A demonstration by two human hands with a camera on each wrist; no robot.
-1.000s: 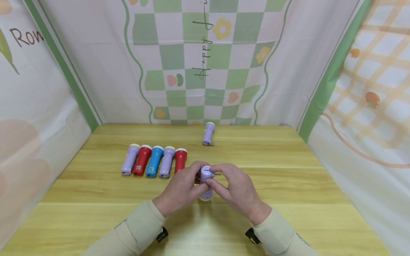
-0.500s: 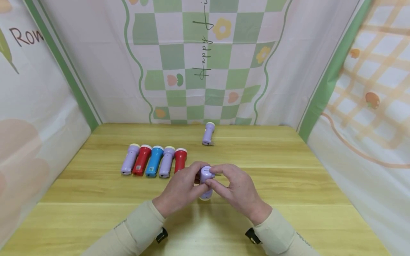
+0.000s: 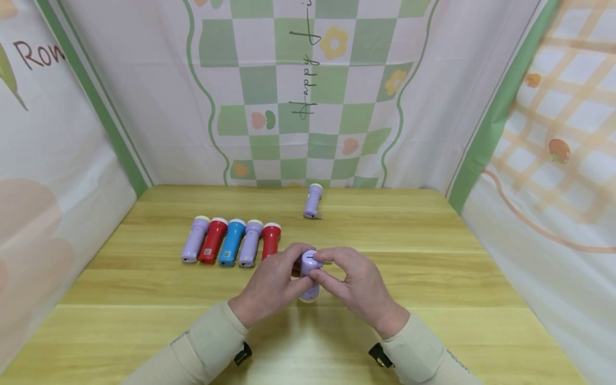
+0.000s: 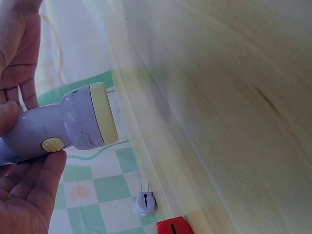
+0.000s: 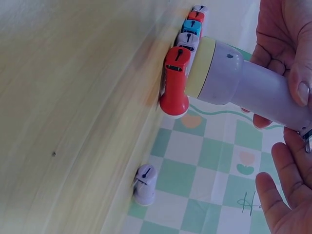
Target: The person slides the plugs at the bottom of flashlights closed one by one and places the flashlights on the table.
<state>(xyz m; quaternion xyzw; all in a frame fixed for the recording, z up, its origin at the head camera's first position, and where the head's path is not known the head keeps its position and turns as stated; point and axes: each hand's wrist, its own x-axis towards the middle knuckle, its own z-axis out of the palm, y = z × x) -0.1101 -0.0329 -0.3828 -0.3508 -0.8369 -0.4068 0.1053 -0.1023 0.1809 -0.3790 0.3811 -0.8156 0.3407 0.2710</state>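
Observation:
Both hands hold a purple flashlight (image 3: 310, 265) with a cream-coloured head, low over the front middle of the table. Its tail is turned up, the head points down, and thin plug prongs (image 3: 328, 262) jut from the tail to the right. My left hand (image 3: 272, 283) grips the body; in the left wrist view its fingers lie by the cream switch (image 4: 52, 144). At the tail, my right hand (image 3: 361, 283) pinches with thumb and forefinger, its other fingers extended in the right wrist view. The cream head (image 5: 201, 68) stays apart from the tabletop.
Left of the hands lies a row of flashlights: purple (image 3: 196, 239), red (image 3: 214, 240), blue (image 3: 232, 243), purple (image 3: 251, 244) and red (image 3: 271, 239). Another purple flashlight (image 3: 313, 201) with prongs out lies near the back edge. Patterned cloth (image 3: 308, 107) hangs behind the wooden table (image 3: 433, 267).

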